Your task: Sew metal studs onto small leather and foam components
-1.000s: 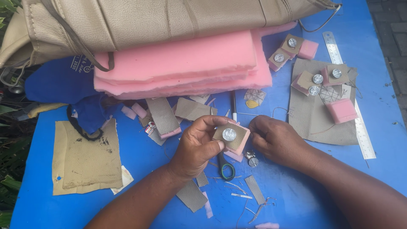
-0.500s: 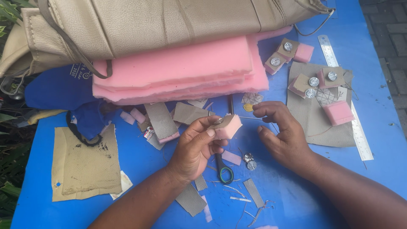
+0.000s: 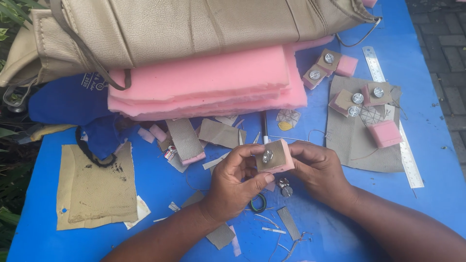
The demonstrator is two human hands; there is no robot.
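1. Your left hand [image 3: 238, 182] and right hand [image 3: 318, 172] meet over the blue table [image 3: 427, 73], fingers closed from both sides on a small pink foam block [image 3: 274, 156] faced with tan leather and a silver button
2. Just below the block, loose silver buttons [image 3: 283, 187] lie on the table beside the scissors handle [image 3: 258, 203]
3. Beyond your right hand, a grey leather sheet [image 3: 349, 145] carries more finished blocks; a steel ruler [image 3: 395, 121] lies alongside
4. Farthest back sits a pink foam stack [image 3: 204, 82] under a beige bag [image 3: 194, 26]
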